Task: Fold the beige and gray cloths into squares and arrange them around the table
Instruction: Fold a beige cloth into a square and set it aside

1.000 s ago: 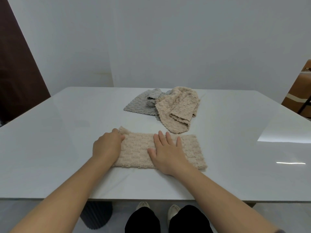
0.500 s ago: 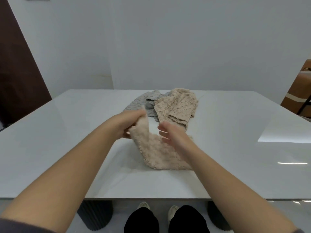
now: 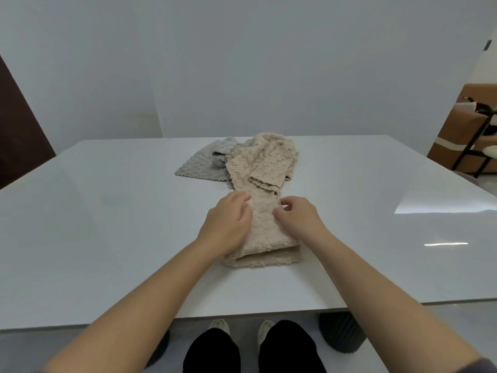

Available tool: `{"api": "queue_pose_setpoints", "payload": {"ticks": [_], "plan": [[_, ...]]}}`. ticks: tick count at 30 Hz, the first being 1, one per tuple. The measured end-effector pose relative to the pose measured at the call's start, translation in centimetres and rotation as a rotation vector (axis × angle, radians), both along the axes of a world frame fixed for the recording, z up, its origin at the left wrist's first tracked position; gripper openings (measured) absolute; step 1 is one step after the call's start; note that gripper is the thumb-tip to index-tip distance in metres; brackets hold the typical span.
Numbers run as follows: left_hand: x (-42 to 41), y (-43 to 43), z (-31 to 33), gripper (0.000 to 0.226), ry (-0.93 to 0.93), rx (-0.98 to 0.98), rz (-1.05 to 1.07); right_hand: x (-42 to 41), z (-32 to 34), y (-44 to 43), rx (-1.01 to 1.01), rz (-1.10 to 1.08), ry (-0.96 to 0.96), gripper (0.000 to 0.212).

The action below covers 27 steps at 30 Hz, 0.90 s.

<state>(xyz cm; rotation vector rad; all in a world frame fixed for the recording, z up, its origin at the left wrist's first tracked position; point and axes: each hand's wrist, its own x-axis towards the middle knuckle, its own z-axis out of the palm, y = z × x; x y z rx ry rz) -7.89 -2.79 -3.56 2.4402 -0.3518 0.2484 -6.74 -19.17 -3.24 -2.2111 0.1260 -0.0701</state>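
Head view looks down on a white table (image 3: 107, 224) with three cloths that I can count: two beige and one gray. Whether a second gray one hides in the heap, I cannot tell.

One beige piece, the folded cloth (image 3: 265, 238), lies near the table's front edge, doubled over so that two layers show at its near end. Both hands are on it. The left hand (image 3: 228, 224) has its fingers curled over the left edge near the far corner. The right hand (image 3: 295, 219) has its fingers bent in and clamps the right edge just across from it. The two hands are near each other but apart, with a strip of the fabric between them.

Just behind lies the loose cloth (image 3: 265, 162) — beige, crumpled, with wavy hems — and its near end touches the far end of the folded one. It partly covers the gray cloth (image 3: 200, 165), which spreads out to the left.

Under the table edge — two pale shoes (image 3: 219, 325) and two legs in black.
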Motion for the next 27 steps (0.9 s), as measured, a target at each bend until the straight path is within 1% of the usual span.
{"api": "queue_pose_setpoints", "payload": {"ticks": [1,3,6,10,13,15,18,20,22,24,25,27], "plan": [[0.0,0.0,-0.4,0.046,0.045,0.067,-0.032,-0.1,-0.2,0.0,-0.087,-0.006,-0.034,0.028],[-0.1,-0.1,-0.9,0.053,0.128,0.176,-0.065,-0.5,-0.3,-0.3,-0.153,-0.001,-0.081,0.043],[-0.3,-0.7,-1.0,0.056,0.15,0.307,-0.091,-0.8,-1.0,-0.6,-0.278,0.027,-0.156,0.043],[-0.3,-1.2,-1.9,0.061,0.154,0.51,-0.102,-1.3,-2.5,-0.6,-0.588,-0.004,-0.16,0.046],[-0.3,-1.4,-2.5,0.062,0.168,0.55,-0.108,-1.3,-2.9,-0.4,-0.676,-0.008,-0.224,0.047],[0.1,-1.2,-2.0,0.06,0.2,0.474,-0.124,-1.0,-2.6,-0.5,-0.739,0.009,-0.224,0.048],[1.7,0.2,-0.6,0.045,0.162,0.217,-0.021,-0.8,-1.8,-0.5,-0.8,-0.006,-0.232,0.045],[2.7,1.5,0.2,0.04,0.197,0.073,0.039,-1.1,-1.0,0.0,-0.784,0.008,-0.276,0.041],[3.0,2.7,0.6,0.035,0.247,-0.036,0.044,-1.4,-0.9,0.8,-0.728,0.174,-0.257,0.04],[2.6,3.7,0.7,0.024,0.268,-0.099,0.025,-1.5,-1.1,1.0,-0.744,0.374,-0.145,0.044],[2.2,4.1,0.6,0.019,0.291,-0.136,0.015,-1.3,-1.1,0.7,-0.772,0.427,-0.093,0.047],[1.2,4.9,0.6,0.016,0.383,-0.24,-0.021,-0.8,-0.9,0.0,-0.796,0.435,-0.061,0.05]]}}
